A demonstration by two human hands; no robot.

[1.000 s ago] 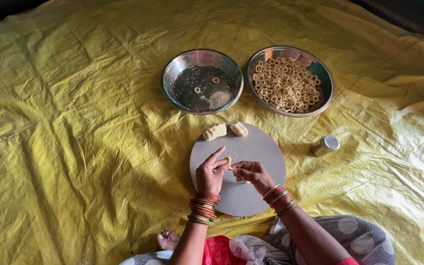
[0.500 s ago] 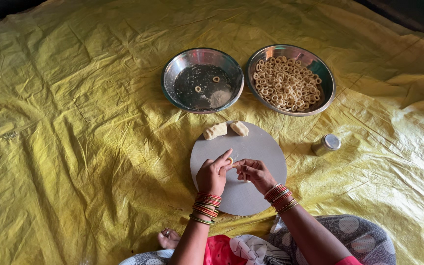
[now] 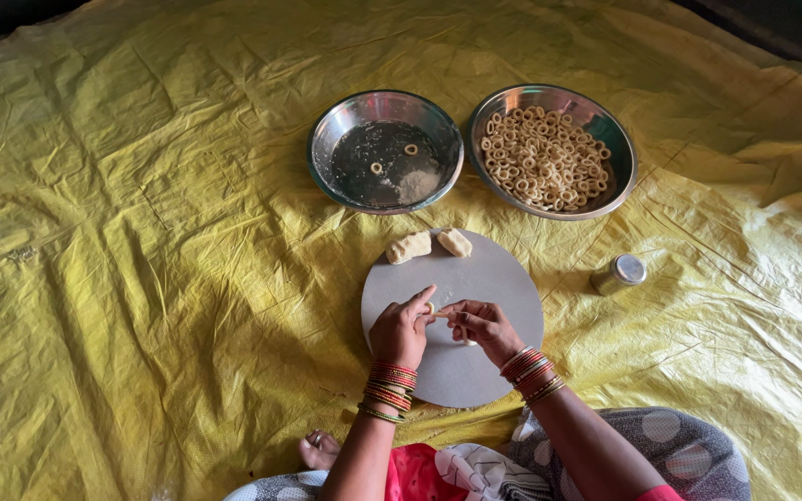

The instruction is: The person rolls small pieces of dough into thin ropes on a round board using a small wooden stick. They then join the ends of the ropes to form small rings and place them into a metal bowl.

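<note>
Both hands, left hand and right hand, pinch 1 soft, light dough strip by its ends; 2 dough lumps sit at 12 o'clock on the round board.

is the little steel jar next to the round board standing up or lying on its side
Lying on its side. The small steel jar rests lengthwise on the yellow sheet, right of the round board, its round lid end facing up-right.

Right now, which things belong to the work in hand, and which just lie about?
In use: left hand, right hand, dough piece, round board, dough lumps, bowl of rings, near-empty bowl.
Lying about: small tin, yellow sheet.
</note>
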